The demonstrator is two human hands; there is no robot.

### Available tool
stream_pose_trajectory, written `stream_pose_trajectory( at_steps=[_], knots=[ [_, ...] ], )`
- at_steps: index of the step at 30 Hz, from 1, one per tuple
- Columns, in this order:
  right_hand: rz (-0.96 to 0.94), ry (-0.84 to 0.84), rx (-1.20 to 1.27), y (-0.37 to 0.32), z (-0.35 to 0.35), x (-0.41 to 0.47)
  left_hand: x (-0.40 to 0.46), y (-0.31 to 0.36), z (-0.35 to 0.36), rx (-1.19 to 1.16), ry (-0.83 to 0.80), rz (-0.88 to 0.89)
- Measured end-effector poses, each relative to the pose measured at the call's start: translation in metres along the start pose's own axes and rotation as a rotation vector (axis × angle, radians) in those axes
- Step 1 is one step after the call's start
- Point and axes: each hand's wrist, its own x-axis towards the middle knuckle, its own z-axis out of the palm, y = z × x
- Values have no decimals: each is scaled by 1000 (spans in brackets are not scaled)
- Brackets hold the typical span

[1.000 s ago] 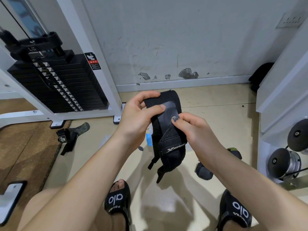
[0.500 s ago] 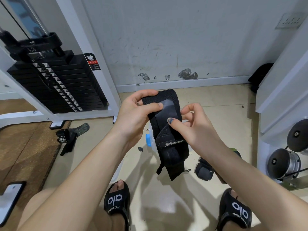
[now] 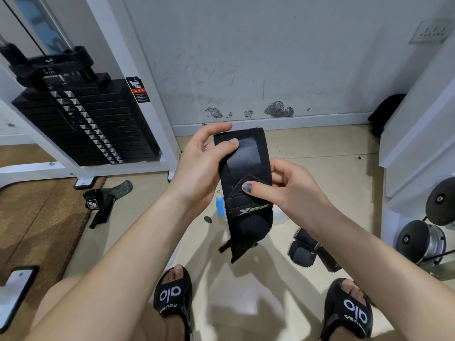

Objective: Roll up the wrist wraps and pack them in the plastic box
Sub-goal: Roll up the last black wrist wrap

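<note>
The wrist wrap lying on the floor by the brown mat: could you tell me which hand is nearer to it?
Left. The left hand is up and right of that wrist wrap; the right hand lies farther right.

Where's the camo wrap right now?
Head view, left side: the camo wrap lies on the floor at the brown mat's edge, just below the weight stack.

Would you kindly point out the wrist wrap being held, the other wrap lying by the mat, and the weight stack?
held wrist wrap (image 3: 248, 219): head view, padded lower part below the logo.
wrap by the mat (image 3: 99, 201): head view, black cuff.
weight stack (image 3: 83, 119): head view, front of the black plates.
</note>
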Motion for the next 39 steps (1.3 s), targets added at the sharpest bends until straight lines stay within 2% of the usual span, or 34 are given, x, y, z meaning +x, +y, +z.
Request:
stream_pose_trajectory(
  at_steps=[4,7,12,16,19,31,39],
  knots=[
    [3,19,76,-6,4,-3,-4,-9,5,112,-74,31],
    [27,33,130,-11,5,-4,-3,-15,6,127,-34,45],
    [-66,252,-235,-2,12,-8,0,-13,8,100,83,67],
    [-160,288,-281,6,17,-9,2,-11,10,53,90,93],
    [-165,278,-237,3,18,-8,2,-10,11,32,93,92],
    [35,91,-72,1,2,5,4,-16,5,38,169,93],
    [44,132,128,0,1,4,7,-22,3,152,92,140]
  ],
)
